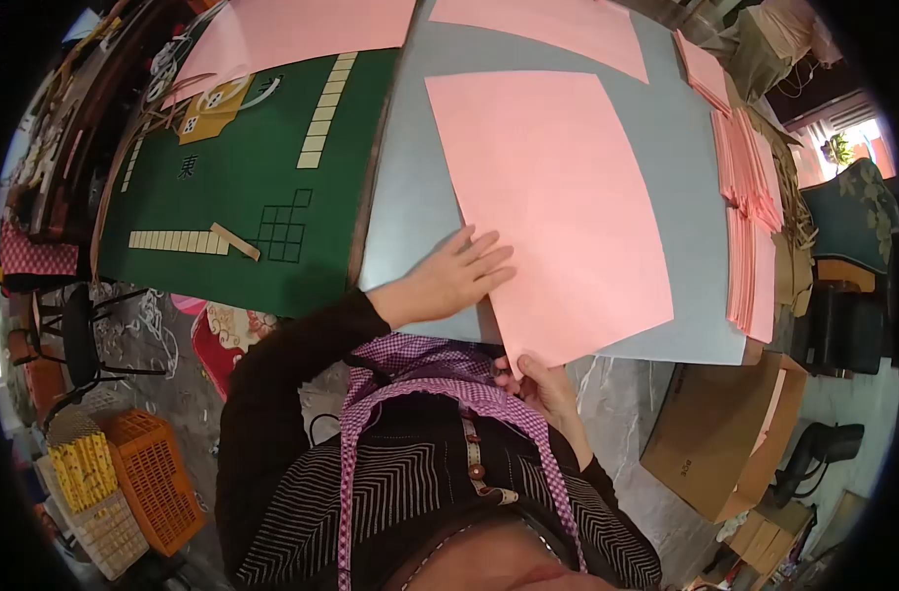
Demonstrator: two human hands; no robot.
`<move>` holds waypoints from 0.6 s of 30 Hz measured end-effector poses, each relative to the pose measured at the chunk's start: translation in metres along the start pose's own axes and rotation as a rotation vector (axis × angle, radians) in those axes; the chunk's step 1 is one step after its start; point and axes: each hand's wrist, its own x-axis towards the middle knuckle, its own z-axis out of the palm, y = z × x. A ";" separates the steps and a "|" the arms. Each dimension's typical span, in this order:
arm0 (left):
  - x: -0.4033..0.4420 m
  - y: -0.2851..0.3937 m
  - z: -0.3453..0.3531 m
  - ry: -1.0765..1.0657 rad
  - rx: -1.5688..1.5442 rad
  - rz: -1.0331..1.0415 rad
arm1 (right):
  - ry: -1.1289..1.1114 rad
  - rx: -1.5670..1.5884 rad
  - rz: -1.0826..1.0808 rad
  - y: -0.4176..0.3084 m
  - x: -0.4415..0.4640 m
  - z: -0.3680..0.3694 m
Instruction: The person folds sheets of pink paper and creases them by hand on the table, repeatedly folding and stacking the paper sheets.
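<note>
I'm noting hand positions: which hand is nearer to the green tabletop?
Left. The left hand rests on the left edge of the pink sheet, to the right of the green tabletop; the right hand pinches the sheet's near corner, farther right.

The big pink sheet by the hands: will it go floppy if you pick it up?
Probably a bit: the pink sheet looks thin like paper, so it might bend when lifted by the corner the right hand pinches. It's likely light, despite its broad shape. It may slide easily too, since the grey tabletop looks smooth.
</note>
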 end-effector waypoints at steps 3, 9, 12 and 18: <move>0.000 0.021 -0.007 0.005 -0.069 -0.011 | -0.028 -0.031 0.010 -0.003 0.004 0.009; -0.014 0.031 0.008 0.051 -0.137 -0.032 | -0.167 -0.110 -0.032 0.010 0.014 -0.003; -0.019 0.032 0.000 -0.001 -0.207 -0.133 | -0.440 -0.767 -0.280 -0.025 -0.007 -0.038; -0.027 0.029 0.005 0.082 -0.303 -0.204 | 0.067 -0.348 -0.806 -0.105 -0.062 -0.174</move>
